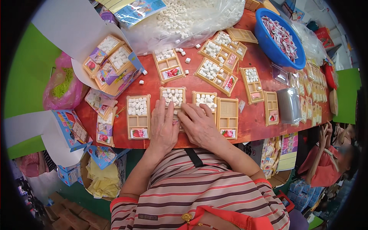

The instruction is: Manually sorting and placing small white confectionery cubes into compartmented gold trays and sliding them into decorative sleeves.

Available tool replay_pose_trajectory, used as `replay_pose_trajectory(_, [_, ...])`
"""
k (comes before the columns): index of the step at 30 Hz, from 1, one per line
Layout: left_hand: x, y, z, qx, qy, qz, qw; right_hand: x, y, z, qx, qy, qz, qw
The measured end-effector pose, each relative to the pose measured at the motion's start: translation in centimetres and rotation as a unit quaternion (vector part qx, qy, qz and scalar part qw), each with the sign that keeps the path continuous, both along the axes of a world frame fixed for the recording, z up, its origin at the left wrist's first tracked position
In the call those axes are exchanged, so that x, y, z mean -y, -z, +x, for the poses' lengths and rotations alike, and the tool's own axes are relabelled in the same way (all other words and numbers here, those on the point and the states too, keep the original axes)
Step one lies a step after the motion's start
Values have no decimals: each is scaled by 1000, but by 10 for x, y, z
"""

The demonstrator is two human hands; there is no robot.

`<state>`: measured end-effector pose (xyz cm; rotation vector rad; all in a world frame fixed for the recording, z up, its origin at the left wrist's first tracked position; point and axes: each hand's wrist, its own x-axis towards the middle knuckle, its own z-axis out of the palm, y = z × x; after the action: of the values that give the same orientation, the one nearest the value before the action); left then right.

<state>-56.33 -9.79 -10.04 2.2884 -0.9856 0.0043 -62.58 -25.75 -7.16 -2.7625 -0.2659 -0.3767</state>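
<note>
A tan plastic compartment tray (162, 90) lies at the table's front edge, its far section filled with small white marshmallow-like cubes (173, 95). My left hand (164, 124) rests along its left side with fingers stretched out. From the right, my right hand (201, 124) reaches over its near half, fingers spread and slightly bent; the two hands cover most of the near compartments. To the left sits another tray (138, 122) with cubes and a strawberry-printed sachet (138, 133). A partly covered tray of cubes (205, 99) and a tray without cubes (228, 108) lie on the right.
Behind is a large clear bag of white cubes (180, 23). A blue basin of sachets (280, 38) stands far right, near more trays (214, 73) and a stack of clear lids (288, 105). Left, an open carton (111, 65) holds filled trays beside a pink bag (63, 90).
</note>
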Motion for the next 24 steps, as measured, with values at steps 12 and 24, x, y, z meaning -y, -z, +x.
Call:
replay_pose_trajectory(12, [0,5,2,42,-22,-1,999,-7,2,2,-10,-16,4,1000])
replay_pose_trajectory(24, [5,-7,1,7,-15,156,988,5,-3,5,-16,-10,-22,1000])
